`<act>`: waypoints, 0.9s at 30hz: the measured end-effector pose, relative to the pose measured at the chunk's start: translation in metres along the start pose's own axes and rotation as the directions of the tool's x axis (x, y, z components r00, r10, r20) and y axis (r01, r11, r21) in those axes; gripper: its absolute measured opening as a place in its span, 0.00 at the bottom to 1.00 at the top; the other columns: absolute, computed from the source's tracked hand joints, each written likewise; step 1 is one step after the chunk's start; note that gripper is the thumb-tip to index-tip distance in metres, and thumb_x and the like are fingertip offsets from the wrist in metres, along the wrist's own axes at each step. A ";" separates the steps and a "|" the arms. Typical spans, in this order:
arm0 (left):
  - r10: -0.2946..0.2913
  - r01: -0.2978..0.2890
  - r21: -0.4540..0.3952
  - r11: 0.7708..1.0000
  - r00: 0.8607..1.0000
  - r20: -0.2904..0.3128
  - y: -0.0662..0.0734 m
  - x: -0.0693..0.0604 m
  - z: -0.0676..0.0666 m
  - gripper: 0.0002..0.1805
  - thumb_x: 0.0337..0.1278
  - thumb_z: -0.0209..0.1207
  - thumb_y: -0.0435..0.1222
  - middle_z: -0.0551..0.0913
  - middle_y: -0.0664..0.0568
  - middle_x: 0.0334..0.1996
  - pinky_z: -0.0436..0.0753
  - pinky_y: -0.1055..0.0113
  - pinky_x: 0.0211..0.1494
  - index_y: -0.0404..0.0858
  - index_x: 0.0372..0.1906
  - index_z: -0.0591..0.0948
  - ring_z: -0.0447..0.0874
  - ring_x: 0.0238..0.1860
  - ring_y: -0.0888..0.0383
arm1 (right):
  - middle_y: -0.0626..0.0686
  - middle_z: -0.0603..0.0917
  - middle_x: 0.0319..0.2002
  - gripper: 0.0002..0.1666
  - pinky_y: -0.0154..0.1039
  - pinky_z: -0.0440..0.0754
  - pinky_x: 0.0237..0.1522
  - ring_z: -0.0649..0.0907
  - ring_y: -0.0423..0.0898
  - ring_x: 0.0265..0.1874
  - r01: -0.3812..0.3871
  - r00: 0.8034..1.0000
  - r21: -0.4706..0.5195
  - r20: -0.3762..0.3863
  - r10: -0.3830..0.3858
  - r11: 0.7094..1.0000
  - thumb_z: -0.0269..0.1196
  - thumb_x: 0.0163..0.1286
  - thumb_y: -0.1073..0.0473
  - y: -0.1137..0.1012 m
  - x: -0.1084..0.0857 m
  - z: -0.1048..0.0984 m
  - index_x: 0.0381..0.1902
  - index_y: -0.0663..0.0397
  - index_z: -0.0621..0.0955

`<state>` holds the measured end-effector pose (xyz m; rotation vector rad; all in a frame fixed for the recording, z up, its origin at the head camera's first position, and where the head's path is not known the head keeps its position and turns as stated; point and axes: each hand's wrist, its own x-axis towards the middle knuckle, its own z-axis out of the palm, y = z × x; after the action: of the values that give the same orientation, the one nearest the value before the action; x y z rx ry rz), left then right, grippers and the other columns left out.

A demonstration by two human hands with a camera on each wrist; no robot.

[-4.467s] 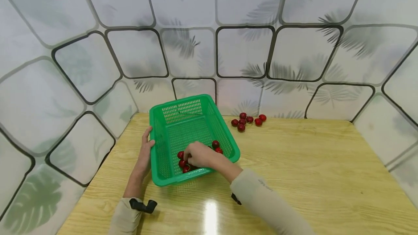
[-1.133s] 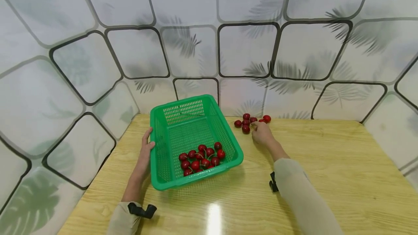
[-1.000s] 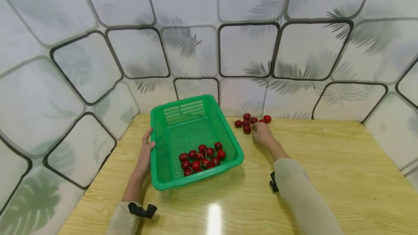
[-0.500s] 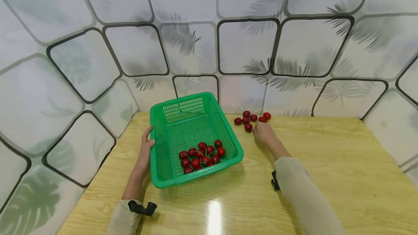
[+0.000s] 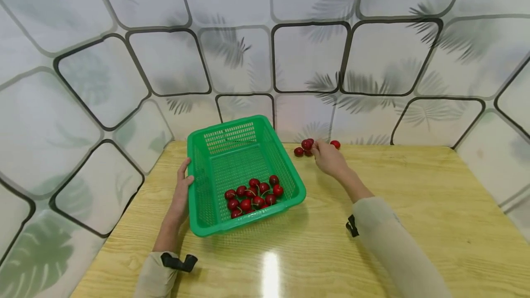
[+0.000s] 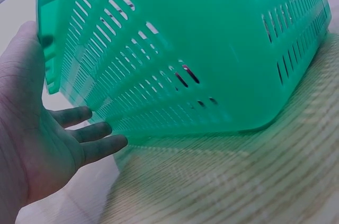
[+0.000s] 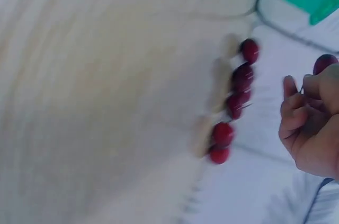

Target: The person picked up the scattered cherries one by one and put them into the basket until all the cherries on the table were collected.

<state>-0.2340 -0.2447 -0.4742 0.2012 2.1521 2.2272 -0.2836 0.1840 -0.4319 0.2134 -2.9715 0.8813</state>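
Note:
A green slotted plastic basket [image 5: 232, 231] stands on the table, with several dark red cherries [image 5: 258, 202] gathered at its near side. My left hand [image 5: 180, 196] rests against the basket's left wall, thumb at the rim. In the left wrist view its other fingers [image 6: 98, 147] extend loosely below the rim, outside the slotted wall. My right hand [image 5: 330, 159] pinches a cherry [image 7: 325, 64] above the table; a thin stem shows by its fingertips. Behind and beside that hand, more loose cherries [image 5: 299, 151] lie near the wall, some partly hidden in the head view.
The pale wooden table [image 5: 397, 215] runs back to a wall [image 5: 310, 59] covered in stone-and-leaf patterned sheet. A brighter red cherry [image 5: 335, 144] lies to the right of my right hand, at the table's back edge.
My right hand has left the basket for the loose cherries, taken the nearest one and raised it slightly. My left hand has stayed at the basket's left side.

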 end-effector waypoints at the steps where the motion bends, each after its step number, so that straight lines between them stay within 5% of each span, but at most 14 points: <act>1: -0.004 0.004 -0.007 1.000 1.000 -0.002 0.000 0.000 0.000 0.32 0.77 0.33 0.43 0.51 0.40 0.72 0.79 0.71 0.48 0.54 0.79 0.40 0.73 0.53 0.60 | 0.56 0.76 0.31 0.11 0.43 0.71 0.31 0.74 0.50 0.28 0.024 1.000 0.021 -0.017 -0.024 0.999 0.47 0.80 0.58 -0.007 0.000 -0.001 0.41 0.60 0.73; 6: 0.009 -0.009 -0.029 1.000 1.000 0.005 0.000 0.000 0.000 0.31 0.78 0.33 0.42 0.54 0.39 0.70 0.80 0.71 0.47 0.53 0.79 0.41 0.76 0.51 0.61 | 0.57 0.80 0.31 0.08 0.43 0.74 0.32 0.76 0.50 0.27 0.216 0.971 0.077 -0.116 -0.207 0.973 0.52 0.78 0.61 -0.046 -0.006 -0.004 0.43 0.62 0.76; 9: 0.018 -0.018 -0.038 0.999 1.000 0.007 0.000 0.000 0.000 0.31 0.78 0.33 0.42 0.55 0.39 0.69 0.80 0.71 0.46 0.53 0.79 0.41 0.77 0.50 0.62 | 0.56 0.81 0.31 0.07 0.42 0.74 0.30 0.76 0.48 0.25 0.312 0.947 0.059 -0.101 -0.305 0.948 0.53 0.77 0.62 -0.071 -0.015 -0.004 0.42 0.60 0.77; 18: 0.039 -0.039 0.006 0.999 0.999 0.021 -0.002 0.000 -0.001 0.31 0.79 0.33 0.43 0.53 0.37 0.71 0.80 0.71 0.47 0.52 0.80 0.40 0.75 0.52 0.60 | 0.50 0.83 0.34 0.08 0.37 0.75 0.29 0.76 0.42 0.25 0.478 0.868 -0.049 0.181 -0.462 0.877 0.52 0.78 0.59 -0.127 -0.034 0.022 0.44 0.55 0.78; 27: 0.021 -0.021 0.030 0.999 1.000 0.010 0.001 0.000 0.000 0.32 0.78 0.32 0.43 0.48 0.41 0.74 0.79 0.71 0.48 0.53 0.80 0.40 0.72 0.55 0.58 | 0.43 0.74 0.26 0.10 0.30 0.70 0.26 0.70 0.37 0.24 0.532 0.786 -0.105 0.430 -0.444 0.840 0.51 0.79 0.59 -0.168 -0.039 0.069 0.34 0.51 0.76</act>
<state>-0.2335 -0.2453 -0.4730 0.2370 2.1898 2.2011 -0.2204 0.0120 -0.4019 1.2274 -3.0545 0.4741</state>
